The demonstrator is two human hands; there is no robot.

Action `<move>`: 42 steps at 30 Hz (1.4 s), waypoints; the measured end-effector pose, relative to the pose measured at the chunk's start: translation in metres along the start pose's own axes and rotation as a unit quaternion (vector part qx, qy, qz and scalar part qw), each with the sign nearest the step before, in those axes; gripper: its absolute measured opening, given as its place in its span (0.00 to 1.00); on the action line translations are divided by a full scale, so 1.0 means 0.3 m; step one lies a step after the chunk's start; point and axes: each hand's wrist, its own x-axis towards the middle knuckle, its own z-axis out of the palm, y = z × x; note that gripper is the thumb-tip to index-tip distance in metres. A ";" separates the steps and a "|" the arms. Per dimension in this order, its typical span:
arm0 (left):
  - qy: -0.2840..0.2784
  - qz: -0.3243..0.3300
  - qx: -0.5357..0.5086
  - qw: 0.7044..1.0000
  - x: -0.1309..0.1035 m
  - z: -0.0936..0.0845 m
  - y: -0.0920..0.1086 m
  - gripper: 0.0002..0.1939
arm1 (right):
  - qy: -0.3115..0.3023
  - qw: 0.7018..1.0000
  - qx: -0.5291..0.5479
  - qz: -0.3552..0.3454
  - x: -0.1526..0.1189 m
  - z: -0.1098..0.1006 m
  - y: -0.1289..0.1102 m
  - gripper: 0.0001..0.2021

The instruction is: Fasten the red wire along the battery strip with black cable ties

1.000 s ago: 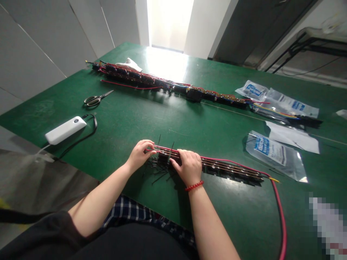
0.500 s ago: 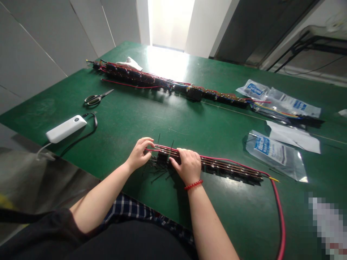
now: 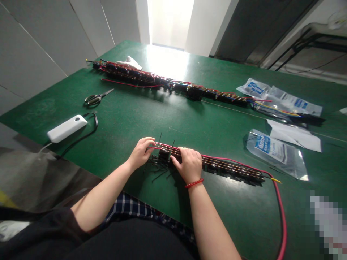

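On the near part of the table lies a long black strip (image 3: 233, 171) with several thin wires running lengthwise on top. A red wire (image 3: 225, 158) follows its far edge. My right hand (image 3: 188, 164), red beads at its wrist, wraps over the strip left of its middle, hiding that part. At the strip's left end my left hand (image 3: 141, 153) has closed, thumb and fingers pinching the end of a red wire; the fingertips are partly hidden. Several thin black cable ties (image 3: 158, 169) lie in a bunch between my hands, and two others stick up behind the strip.
A longer wired black assembly (image 3: 151, 77) stretches across the back of the green table (image 3: 130, 115). Scissors (image 3: 96, 98) and a white power bank (image 3: 67, 128) with a cable lie at left. Clear plastic bags (image 3: 279, 153) and white paper (image 3: 295, 137) are at right. A thick red cable (image 3: 282, 216) hangs near the right.
My left thumb has closed toward the fingers on the red wire end. My right hand keeps its grip on the strip. The view has shifted slightly.
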 end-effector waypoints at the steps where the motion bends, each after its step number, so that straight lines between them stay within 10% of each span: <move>1: 0.003 0.000 0.003 1.000 0.001 0.002 -0.002 0.06 | -0.001 1.000 0.000 0.001 0.000 0.000 0.000 0.21; 22: 0.031 0.002 0.009 0.999 0.000 0.014 -0.002 0.05 | -0.006 1.000 0.001 0.005 -0.003 0.001 0.000 0.21; 42: 0.078 -0.013 0.021 0.997 0.000 0.023 -0.018 0.06 | 0.117 0.993 0.007 0.015 -0.021 0.000 0.012 0.15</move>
